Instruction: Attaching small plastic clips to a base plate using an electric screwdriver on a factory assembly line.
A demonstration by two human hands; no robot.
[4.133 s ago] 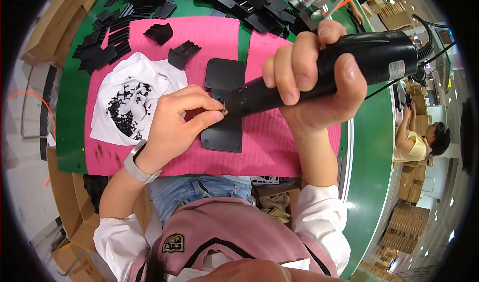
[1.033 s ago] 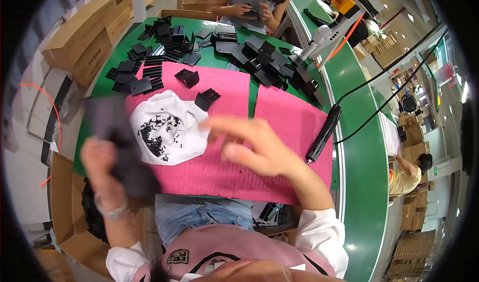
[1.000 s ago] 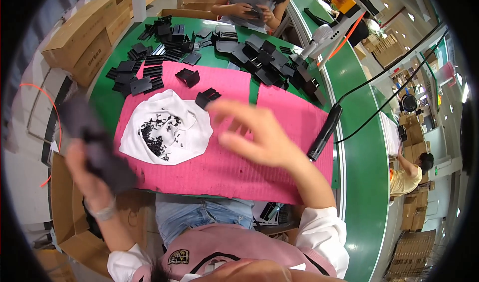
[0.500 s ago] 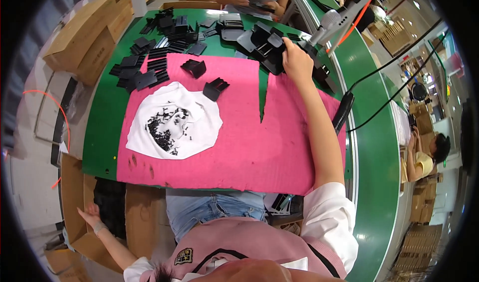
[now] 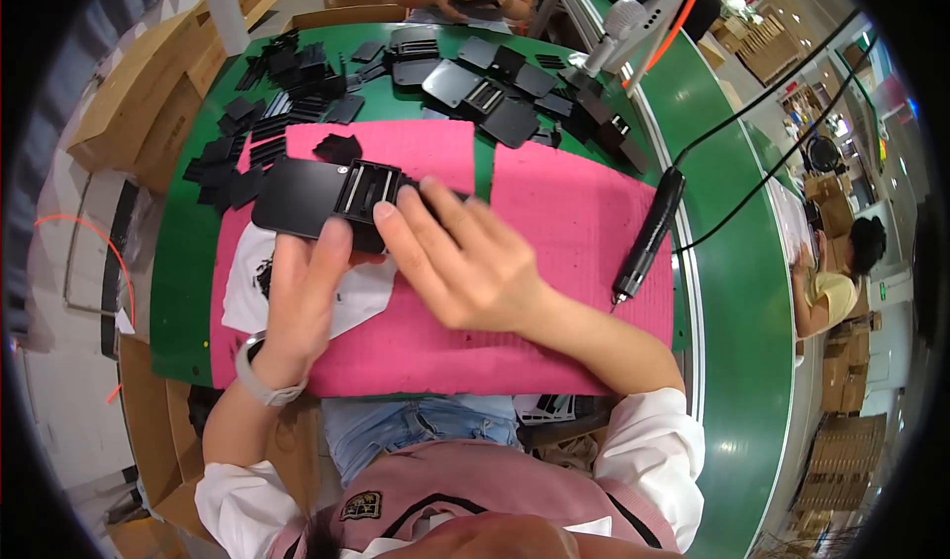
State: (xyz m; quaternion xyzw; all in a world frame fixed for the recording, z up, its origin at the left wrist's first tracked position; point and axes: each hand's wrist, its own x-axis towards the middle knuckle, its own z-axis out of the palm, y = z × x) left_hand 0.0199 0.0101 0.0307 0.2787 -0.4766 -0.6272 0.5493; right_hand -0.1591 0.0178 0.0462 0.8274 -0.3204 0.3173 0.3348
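Above the pink mat (image 5: 534,351), both hands are on a black plastic part (image 5: 297,198) with a flat rounded plate and a slotted frame holding thin metal rods. My left hand (image 5: 302,297) grips it from the near side, thumb against its edge. My right hand (image 5: 480,267) is closed around its right end, the fingers covering that end. Below the part lies a white cloth (image 5: 341,312) with small dark pieces on it, partly hidden by my left hand. A small black bracket (image 5: 338,148) shows just beyond the part.
Piles of black plastic pieces (image 5: 297,69) and more rod-fitted parts (image 5: 485,99) line the table's far side. A black electric screwdriver (image 5: 653,232) hangs on its cable at the right. Cardboard boxes (image 5: 148,114) stand at left. Across the table a person's hands (image 5: 485,3) hold something dark.
My right hand has drawn back from the far pile to the mat with the black part. My left hand has come up from beside the open box and taken hold of it.
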